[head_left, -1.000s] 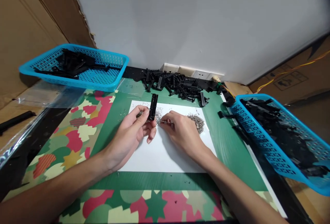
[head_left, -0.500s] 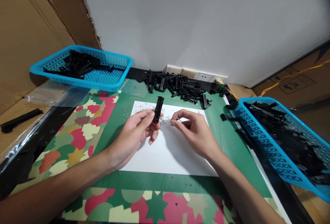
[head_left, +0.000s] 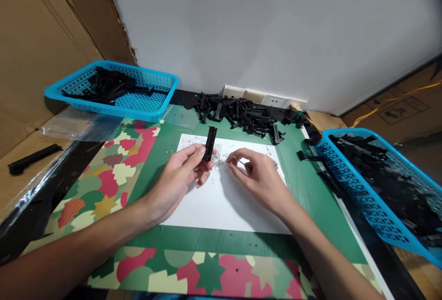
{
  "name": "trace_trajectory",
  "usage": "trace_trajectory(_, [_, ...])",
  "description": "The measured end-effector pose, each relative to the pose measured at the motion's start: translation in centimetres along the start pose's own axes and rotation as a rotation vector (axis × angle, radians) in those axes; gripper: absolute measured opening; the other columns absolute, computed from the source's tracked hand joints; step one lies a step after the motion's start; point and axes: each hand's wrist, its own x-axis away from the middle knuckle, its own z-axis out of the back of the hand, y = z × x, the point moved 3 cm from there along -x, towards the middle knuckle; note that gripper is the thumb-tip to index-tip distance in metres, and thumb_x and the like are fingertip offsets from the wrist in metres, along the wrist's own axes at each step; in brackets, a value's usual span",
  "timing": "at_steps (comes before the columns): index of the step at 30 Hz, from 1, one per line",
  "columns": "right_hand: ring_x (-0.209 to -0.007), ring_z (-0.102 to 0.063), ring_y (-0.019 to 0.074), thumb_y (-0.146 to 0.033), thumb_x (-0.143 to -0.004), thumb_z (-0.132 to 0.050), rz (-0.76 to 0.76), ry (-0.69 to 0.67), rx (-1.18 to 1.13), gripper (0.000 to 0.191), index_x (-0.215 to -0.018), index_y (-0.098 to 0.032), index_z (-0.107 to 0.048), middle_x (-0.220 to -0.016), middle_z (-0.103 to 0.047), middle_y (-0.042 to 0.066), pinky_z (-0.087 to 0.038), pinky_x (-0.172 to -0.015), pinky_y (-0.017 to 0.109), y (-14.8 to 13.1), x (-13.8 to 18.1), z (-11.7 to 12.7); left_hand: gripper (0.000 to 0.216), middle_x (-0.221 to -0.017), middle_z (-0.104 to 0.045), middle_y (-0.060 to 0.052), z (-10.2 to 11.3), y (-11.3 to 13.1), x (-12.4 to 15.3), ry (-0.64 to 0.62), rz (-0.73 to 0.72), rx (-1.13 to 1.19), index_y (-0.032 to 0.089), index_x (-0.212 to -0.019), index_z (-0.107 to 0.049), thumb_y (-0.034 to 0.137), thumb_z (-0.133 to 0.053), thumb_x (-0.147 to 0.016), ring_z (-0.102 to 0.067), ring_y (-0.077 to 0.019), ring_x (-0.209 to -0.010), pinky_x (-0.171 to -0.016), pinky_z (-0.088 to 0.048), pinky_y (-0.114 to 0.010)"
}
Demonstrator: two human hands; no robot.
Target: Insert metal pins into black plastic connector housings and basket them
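My left hand [head_left: 188,166] grips a slim black plastic part [head_left: 210,144] between thumb and fingers, holding it nearly upright over a white sheet of paper [head_left: 214,208]. Just to the right, my right hand [head_left: 260,178] is closed in a pinch around a thin metal tool [head_left: 245,165]; its tip is too small to make out. A small gap separates the pinched fingertips from the black part. Small wire-like metal pieces [head_left: 217,159] lie scattered on the paper beneath and behind both hands.
A heap of black plastic parts [head_left: 241,114] lies against the wall by the sockets [head_left: 274,102]. Blue baskets holding black parts stand at left [head_left: 148,114] and right [head_left: 366,212]. One long black part [head_left: 34,158] rests at far left.
The view has shifted slightly. My right fingertips have moved a little to the left, nearer the black plastic part, which stays in my left hand.
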Motion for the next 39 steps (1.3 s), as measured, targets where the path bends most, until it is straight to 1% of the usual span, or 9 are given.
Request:
trace_trajectory(4, [-0.074,-0.062,0.0162,-0.023,-0.097,-0.071,0.001,-0.045,0.174,0.008,-0.098,-0.024,-0.079,-0.095,-0.073,0.003,-0.038,-0.065,0.027,-0.4,0.2,-0.7,0.027,-0.083,-0.058,-0.002,0.0,0.3,0.1,0.034,0.005,0.011,0.015,-0.109,-0.067,0.041,-0.063,-0.105,-0.049,-0.0079,-0.062,-0.056,-0.036,-0.019])
trace_trajectory(12, [-0.078,-0.064,0.0166,-0.021,-0.1,-0.07,0.01,-0.09,0.26,0.009,-0.1,-0.025,-0.078,-0.097,-0.071,0.002,-0.033,-0.064,0.028,-0.4,0.1,-2.2,0.025,-0.083,-0.056,-0.001,-0.2,0.3,0.1,0.006,-0.002,0.015,0.016,-0.103,-0.063,0.04,-0.06,-0.106,-0.048,-0.0072,-0.061,-0.056,-0.035,-0.019])
trace_trajectory(16, [-0.077,-0.065,0.0171,-0.022,-0.106,-0.06,0.033,-0.123,0.349,0.014,-0.104,-0.022,-0.074,-0.103,-0.069,0.004,-0.029,-0.06,0.029,-0.8,0.3,-2.9,0.025,-0.084,-0.057,-0.001,-0.2,0.1,0.1,0.004,0.005,0.015,0.017,-0.104,-0.063,0.042,-0.061,-0.106,-0.048,-0.0072,-0.062,-0.057,-0.036,-0.019])
trace_trajectory(20, [-0.067,-0.061,0.0155,-0.022,-0.11,-0.049,0.051,-0.178,0.457,0.019,-0.111,-0.019,-0.067,-0.111,-0.067,0.008,-0.023,-0.055,0.031,-1.0,0.5,-3.6,0.026,-0.085,-0.057,-0.001,-0.2,0.2,0.1,-0.002,0.002,0.013,0.017,-0.106,-0.064,0.043,-0.062,-0.105,-0.048,-0.0072,-0.062,-0.058,-0.036,-0.019])
trace_trajectory(22, [-0.067,-0.059,0.0152,-0.02,-0.109,-0.048,0.063,-0.182,0.427,0.016,-0.111,-0.019,-0.064,-0.112,-0.067,0.008,-0.024,-0.056,0.03,-1.0,0.6,-3.4,0.027,-0.085,-0.056,-0.001,-0.2,0.2,0.0,0.001,0.0,0.007,0.017,-0.106,-0.064,0.044,-0.062,-0.105,-0.048,-0.0074,-0.062,-0.058,-0.035,-0.019])
trace_trajectory(25, [-0.075,-0.06,0.0162,-0.016,-0.107,-0.049,0.084,-0.124,0.238,0.012,-0.11,-0.02,-0.06,-0.11,-0.065,0.006,-0.035,-0.064,0.029,-1.1,0.8,-2.3,0.027,-0.084,-0.056,0.0,0.0,0.1,-0.2,-0.002,0.006,0.002,0.017,-0.105,-0.065,0.045,-0.063,-0.105,-0.048,-0.0074,-0.062,-0.059,-0.036,-0.019])
trace_trajectory(29, [-0.082,-0.059,0.0175,-0.024,-0.109,-0.051,0.081,-0.027,0.002,0.009,-0.105,-0.021,-0.058,-0.098,-0.064,0.003,-0.041,-0.072,0.029,-0.8,0.6,-0.6,0.033,-0.085,-0.057,0.0,0.1,0.0,-0.2,-0.01,-0.003,0.002,0.016,-0.095,-0.061,0.048,-0.065,-0.103,-0.048,-0.0072,-0.063,-0.06,-0.037,-0.02])
trace_trajectory(35, [-0.08,-0.061,0.0155,-0.022,-0.104,-0.062,0.069,-0.085,0.17,0.011,-0.109,-0.025,-0.072,-0.107,-0.067,0.002,-0.039,-0.069,0.029,-0.4,0.4,-1.2,0.036,-0.085,-0.056,0.0,-0.2,0.2,-0.1,-0.041,-0.017,0.0,0.016,-0.095,-0.059,0.051,-0.066,-0.102,-0.048,-0.0064,-0.062,-0.058,-0.035,-0.019])
trace_trajectory(39, [-0.081,-0.064,0.0168,-0.021,-0.104,-0.063,0.035,-0.088,0.229,0.01,-0.105,-0.025,-0.073,-0.101,-0.067,0.002,-0.037,-0.069,0.028,-0.2,0.3,-2.4,0.033,-0.087,-0.055,0.0,-0.2,0.2,0.0,-0.045,0.007,0.009,0.016,-0.101,-0.062,0.048,-0.068,-0.102,-0.048,-0.0065,-0.064,-0.059,-0.036,-0.019])
